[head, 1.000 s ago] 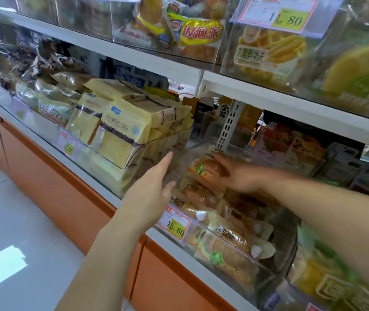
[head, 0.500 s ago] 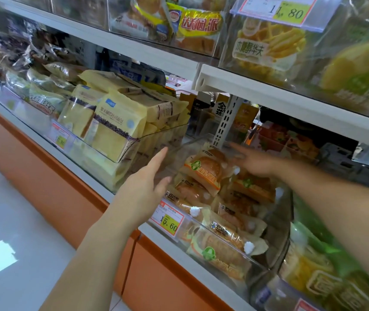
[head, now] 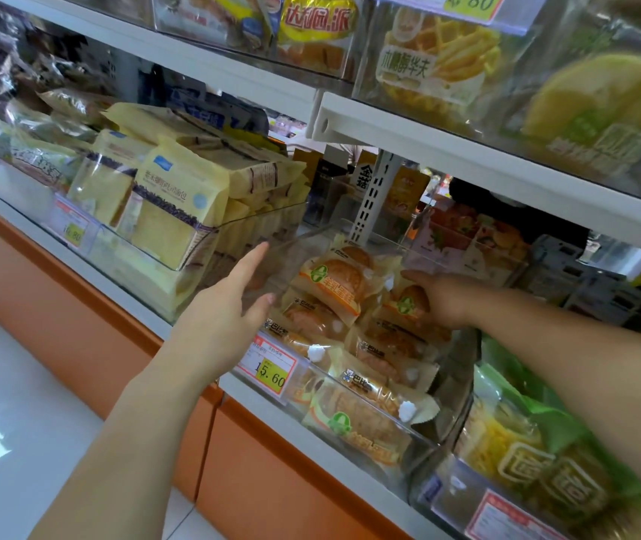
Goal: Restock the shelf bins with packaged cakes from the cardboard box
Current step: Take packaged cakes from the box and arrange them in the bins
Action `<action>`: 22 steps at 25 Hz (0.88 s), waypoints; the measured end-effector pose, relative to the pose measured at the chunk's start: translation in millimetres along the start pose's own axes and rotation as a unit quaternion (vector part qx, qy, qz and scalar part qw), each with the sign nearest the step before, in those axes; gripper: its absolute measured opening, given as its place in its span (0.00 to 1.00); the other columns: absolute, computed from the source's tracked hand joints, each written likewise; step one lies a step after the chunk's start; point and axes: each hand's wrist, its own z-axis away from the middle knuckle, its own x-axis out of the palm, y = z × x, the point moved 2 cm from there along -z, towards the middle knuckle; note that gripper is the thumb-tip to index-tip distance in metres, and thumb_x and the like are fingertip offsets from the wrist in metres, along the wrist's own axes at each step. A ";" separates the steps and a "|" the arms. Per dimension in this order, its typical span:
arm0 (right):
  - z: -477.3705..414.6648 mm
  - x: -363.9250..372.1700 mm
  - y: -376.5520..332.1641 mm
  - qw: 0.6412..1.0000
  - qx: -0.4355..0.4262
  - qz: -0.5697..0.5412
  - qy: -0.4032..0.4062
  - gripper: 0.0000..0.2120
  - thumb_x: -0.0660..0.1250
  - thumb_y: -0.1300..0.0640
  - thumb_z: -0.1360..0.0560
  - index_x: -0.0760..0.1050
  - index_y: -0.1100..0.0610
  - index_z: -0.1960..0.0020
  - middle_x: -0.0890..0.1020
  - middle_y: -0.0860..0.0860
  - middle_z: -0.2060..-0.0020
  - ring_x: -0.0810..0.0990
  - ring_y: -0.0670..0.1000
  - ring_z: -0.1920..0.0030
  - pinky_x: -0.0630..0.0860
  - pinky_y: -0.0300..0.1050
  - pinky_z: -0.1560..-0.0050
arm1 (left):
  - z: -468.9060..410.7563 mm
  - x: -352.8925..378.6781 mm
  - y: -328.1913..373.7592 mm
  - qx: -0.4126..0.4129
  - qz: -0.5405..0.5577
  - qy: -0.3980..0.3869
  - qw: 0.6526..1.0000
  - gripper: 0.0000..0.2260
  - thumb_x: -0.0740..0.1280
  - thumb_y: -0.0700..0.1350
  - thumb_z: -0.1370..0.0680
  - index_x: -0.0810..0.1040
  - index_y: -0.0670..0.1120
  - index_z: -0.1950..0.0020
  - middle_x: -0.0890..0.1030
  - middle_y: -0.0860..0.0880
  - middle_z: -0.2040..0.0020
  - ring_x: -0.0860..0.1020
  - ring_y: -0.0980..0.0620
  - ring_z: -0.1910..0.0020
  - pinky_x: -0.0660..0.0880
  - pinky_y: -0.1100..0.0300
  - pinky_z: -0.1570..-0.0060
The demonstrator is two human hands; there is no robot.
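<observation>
A clear plastic shelf bin (head: 463, 378) holds several packaged cakes (head: 330, 284) in orange and cream wrappers, stacked in two rows. My right hand (head: 441, 300) reaches in from the right. It rests on the cakes at the back right of the bin, fingers stretched toward the left. My left hand (head: 229, 307) hovers open at the bin's left wall with straight fingers and holds nothing. A price tag reading 15.60 (head: 272, 370) hangs on the bin's front. The cardboard box is out of view.
A bin of yellow bread packs (head: 172, 214) stands directly left of the cake bin. Green and yellow packs (head: 537, 461) fill the bin on the right. A white upper shelf (head: 467, 157) overhangs the bins. Below are an orange base cabinet (head: 77, 305) and white floor (head: 18, 403).
My right hand has slid from the front-left top cake toward the back right of the bin. My left hand has stayed beside the bin's left wall.
</observation>
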 end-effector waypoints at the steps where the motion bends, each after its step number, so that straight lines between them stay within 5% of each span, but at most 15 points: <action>1: 1.2 -0.9 0.2 1.000 0.003 -0.009 -0.007 0.38 0.65 0.48 0.23 0.46 0.48 0.21 0.78 0.56 0.40 0.78 0.55 0.47 0.77 0.46 0.46 | 0.9 -0.3 1.1 -0.002 0.000 0.002 1.000 0.28 0.59 0.52 0.18 0.49 0.67 0.23 0.82 0.41 0.46 0.73 0.59 0.74 0.65 0.66 0.71; 4: 9.0 -24.8 -12.7 0.992 -0.028 -0.118 0.043 0.35 0.61 0.45 0.21 0.44 0.44 0.22 0.73 0.57 0.32 0.77 0.57 0.39 0.75 0.51 0.38 | 1.2 -0.3 -0.4 0.000 0.000 0.001 1.000 0.28 0.59 0.52 0.18 0.49 0.67 0.23 0.82 0.42 0.47 0.74 0.59 0.72 0.66 0.66 0.70; 6: 13.8 -35.3 -35.2 0.979 -0.082 -0.180 0.043 0.32 0.56 0.40 0.20 0.44 0.42 0.22 0.60 0.53 0.23 0.63 0.58 0.26 0.62 0.55 0.27 | 0.2 0.4 -1.2 0.002 0.001 -0.001 1.000 0.28 0.59 0.52 0.18 0.49 0.67 0.23 0.82 0.41 0.44 0.72 0.60 0.71 0.66 0.66 0.68; 9: 12.9 -23.1 -69.1 0.985 -0.137 -0.100 0.003 0.35 0.55 0.35 0.22 0.40 0.40 0.23 0.43 0.47 0.21 0.46 0.55 0.22 0.51 0.60 0.24 | 0.0 0.8 0.2 0.005 -0.008 0.002 1.000 0.28 0.59 0.52 0.18 0.49 0.66 0.23 0.82 0.41 0.46 0.72 0.60 0.71 0.65 0.66 0.69; 13: 7.5 -16.9 -74.2 0.986 -0.128 -0.103 0.008 0.34 0.58 0.44 0.20 0.41 0.41 0.22 0.41 0.46 0.22 0.46 0.53 0.22 0.50 0.59 0.24 | 1.5 0.9 1.0 0.006 -0.005 0.005 1.000 0.28 0.60 0.51 0.18 0.50 0.65 0.22 0.83 0.44 0.53 0.72 0.60 0.70 0.67 0.64 0.66; 15: 16.1 -22.8 -71.4 0.984 -0.121 -0.134 0.012 0.32 0.57 0.46 0.19 0.42 0.39 0.22 0.44 0.47 0.21 0.46 0.54 0.22 0.48 0.58 0.24 | 1.3 3.1 3.7 0.013 -0.004 0.011 1.000 0.29 0.60 0.51 0.18 0.49 0.64 0.22 0.80 0.43 0.40 0.76 0.56 0.62 0.70 0.61 0.57; 17: 34.4 -32.9 -66.9 0.973 -0.115 -0.198 0.025 0.30 0.56 0.46 0.18 0.43 0.38 0.23 0.45 0.47 0.21 0.46 0.54 0.22 0.48 0.57 0.23 | 1.3 3.6 6.3 0.021 -0.021 0.011 1.000 0.31 0.61 0.51 0.18 0.48 0.61 0.21 0.69 0.46 0.27 0.77 0.48 0.42 0.71 0.56 0.45; 19: 66.9 -41.5 -60.0 0.964 -0.118 -0.237 0.033 0.29 0.55 0.46 0.18 0.43 0.37 0.23 0.44 0.46 0.21 0.44 0.51 0.22 0.45 0.53 0.23 | 3.3 0.3 13.1 0.025 -0.050 0.017 0.998 0.32 0.63 0.53 0.19 0.48 0.58 0.20 0.61 0.46 0.22 0.67 0.45 0.28 0.66 0.51 0.33; 22: 121.9 -44.9 -48.5 0.961 -0.129 -0.237 0.060 0.31 0.57 0.43 0.19 0.41 0.35 0.24 0.41 0.42 0.22 0.45 0.48 0.22 0.48 0.50 0.23 | 14.2 -10.5 33.2 0.039 -0.108 0.034 0.993 0.33 0.64 0.56 0.21 0.51 0.57 0.20 0.55 0.44 0.20 0.54 0.43 0.22 0.56 0.47 0.26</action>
